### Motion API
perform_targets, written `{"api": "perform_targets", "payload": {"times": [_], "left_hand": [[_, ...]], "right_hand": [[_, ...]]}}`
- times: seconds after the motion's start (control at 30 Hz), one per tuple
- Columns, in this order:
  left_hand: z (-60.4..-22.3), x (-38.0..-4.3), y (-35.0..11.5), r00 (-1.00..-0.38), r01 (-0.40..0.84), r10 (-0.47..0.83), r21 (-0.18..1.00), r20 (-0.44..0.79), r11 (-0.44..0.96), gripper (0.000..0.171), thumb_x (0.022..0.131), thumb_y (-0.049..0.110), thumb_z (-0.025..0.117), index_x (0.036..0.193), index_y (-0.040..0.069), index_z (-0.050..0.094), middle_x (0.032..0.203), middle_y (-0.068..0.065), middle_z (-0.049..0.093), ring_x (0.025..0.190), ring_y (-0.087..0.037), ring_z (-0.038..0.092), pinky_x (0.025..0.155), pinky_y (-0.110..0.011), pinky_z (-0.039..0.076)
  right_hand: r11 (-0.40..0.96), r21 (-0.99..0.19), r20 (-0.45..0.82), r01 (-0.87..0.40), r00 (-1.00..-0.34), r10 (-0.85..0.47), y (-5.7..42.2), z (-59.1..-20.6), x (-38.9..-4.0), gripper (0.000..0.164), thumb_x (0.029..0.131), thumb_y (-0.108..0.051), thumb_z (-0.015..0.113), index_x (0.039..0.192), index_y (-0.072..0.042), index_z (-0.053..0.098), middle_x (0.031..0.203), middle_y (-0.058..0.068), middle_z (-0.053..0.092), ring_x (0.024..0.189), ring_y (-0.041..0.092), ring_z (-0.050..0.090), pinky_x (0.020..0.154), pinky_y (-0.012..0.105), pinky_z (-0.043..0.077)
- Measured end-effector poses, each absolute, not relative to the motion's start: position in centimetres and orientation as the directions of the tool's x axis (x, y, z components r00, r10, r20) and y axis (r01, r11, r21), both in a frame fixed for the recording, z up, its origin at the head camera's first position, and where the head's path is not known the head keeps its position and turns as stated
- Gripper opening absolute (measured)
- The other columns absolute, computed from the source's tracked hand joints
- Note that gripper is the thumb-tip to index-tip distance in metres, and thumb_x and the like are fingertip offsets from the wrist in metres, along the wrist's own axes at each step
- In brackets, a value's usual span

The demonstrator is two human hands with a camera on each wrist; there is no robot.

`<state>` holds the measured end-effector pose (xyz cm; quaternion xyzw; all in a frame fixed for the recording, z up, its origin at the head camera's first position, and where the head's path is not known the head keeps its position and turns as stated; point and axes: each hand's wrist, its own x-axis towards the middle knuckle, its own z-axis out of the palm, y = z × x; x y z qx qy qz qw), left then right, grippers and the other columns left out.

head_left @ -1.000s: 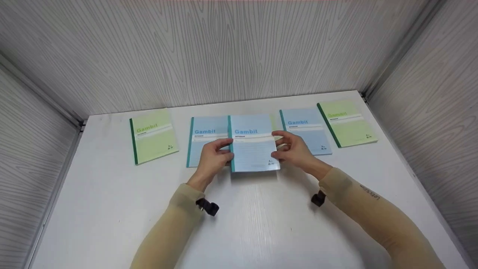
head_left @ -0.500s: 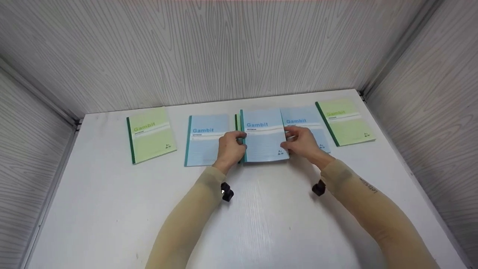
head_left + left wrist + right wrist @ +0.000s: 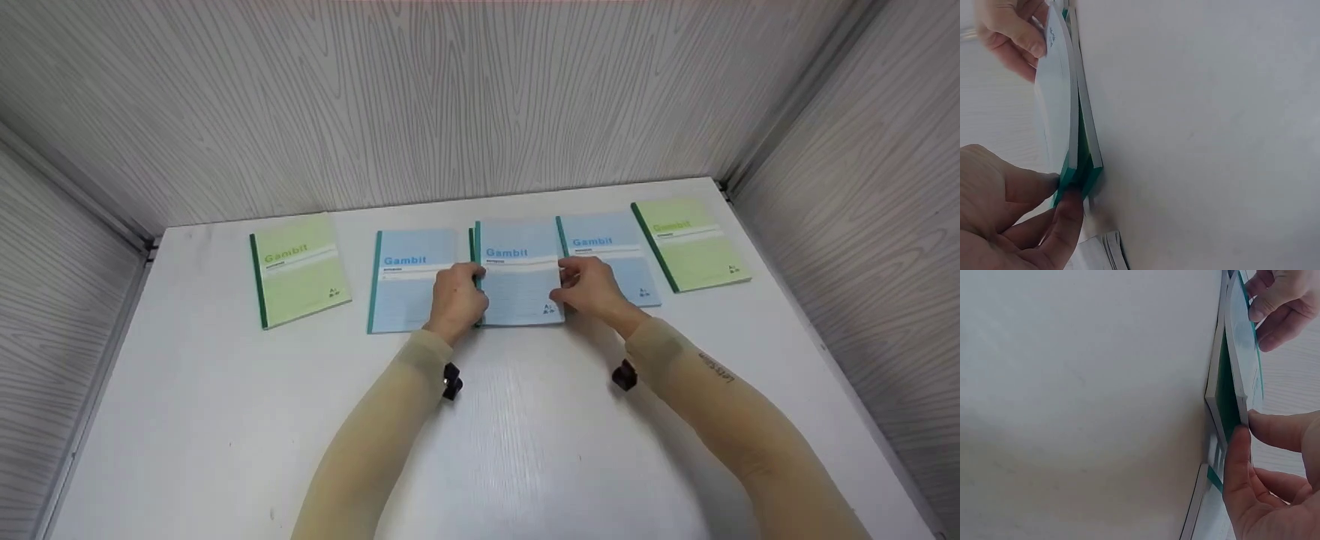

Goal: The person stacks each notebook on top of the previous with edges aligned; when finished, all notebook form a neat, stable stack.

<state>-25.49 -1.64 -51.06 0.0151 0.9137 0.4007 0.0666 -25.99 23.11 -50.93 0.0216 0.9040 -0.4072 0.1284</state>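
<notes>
Both hands hold a blue "Gambit" notebook [image 3: 517,292] by its long sides. My left hand [image 3: 456,300] pinches its teal spine, thumb on top and a finger beneath in the left wrist view. On the opposite edge, my right hand [image 3: 594,289] pinches the page side between thumb and fingers. Directly under it lies a green notebook [image 3: 1224,382], mostly hidden; a wedge-shaped gap shows between the two in the wrist views. Another blue notebook [image 3: 405,300] lies just left of my left hand, and a further blue notebook [image 3: 630,274] lies behind my right hand.
A tilted green notebook [image 3: 300,281] lies at the far left of the white table [image 3: 517,442]. At the far right rests another green notebook [image 3: 694,251]. Grey wood-grain panels [image 3: 450,97] stand along the back and both sides.
The blue notebook between both hands has moved right and back over the green one, then slightly left. The green notebook's dark spine now shows along its left side.
</notes>
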Motion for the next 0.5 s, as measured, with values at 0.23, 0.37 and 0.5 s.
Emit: {"api": "perform_targets", "payload": {"times": [0.23, 0.37, 0.5], "left_hand": [[-51.24, -25.31, -1.55, -0.993, -0.015, 0.073, 0.690, -0.097, 0.723, 0.045, 0.100, -0.009, 0.066, 0.144, -0.001, 0.073, 0.142, -0.022, 0.077, 0.140, -0.037, 0.072, 0.120, -0.050, 0.058], [-51.38, -25.18, -1.55, -0.994, -0.032, 0.050, 0.683, -0.099, 0.730, 0.044, 0.099, -0.009, 0.068, 0.142, 0.000, 0.074, 0.140, -0.020, 0.079, 0.139, -0.037, 0.073, 0.120, -0.051, 0.058], [-51.57, -25.03, -1.59, -0.995, -0.041, 0.030, 0.692, -0.091, 0.721, 0.043, 0.099, -0.009, 0.067, 0.140, 0.000, 0.075, 0.139, -0.020, 0.079, 0.138, -0.038, 0.073, 0.120, -0.050, 0.058]], "right_hand": [[0.687, -0.712, -0.264, 0.143, -0.962, -0.074, 22.60, -51.24, -25.90, 0.056, 0.099, -0.007, 0.079, 0.154, -0.005, 0.066, 0.132, 0.018, 0.074, 0.116, 0.028, 0.067, 0.091, 0.034, 0.059], [0.704, -0.700, -0.250, 0.118, -0.965, -0.086, 22.32, -51.24, -25.86, 0.049, 0.100, -0.007, 0.078, 0.149, -0.005, 0.069, 0.126, 0.016, 0.074, 0.113, 0.028, 0.068, 0.089, 0.035, 0.059], [0.728, -0.680, -0.227, 0.093, -0.970, -0.088, 22.08, -51.33, -25.78, 0.042, 0.101, -0.006, 0.077, 0.143, -0.006, 0.072, 0.121, 0.014, 0.073, 0.109, 0.027, 0.067, 0.087, 0.034, 0.057]]}}
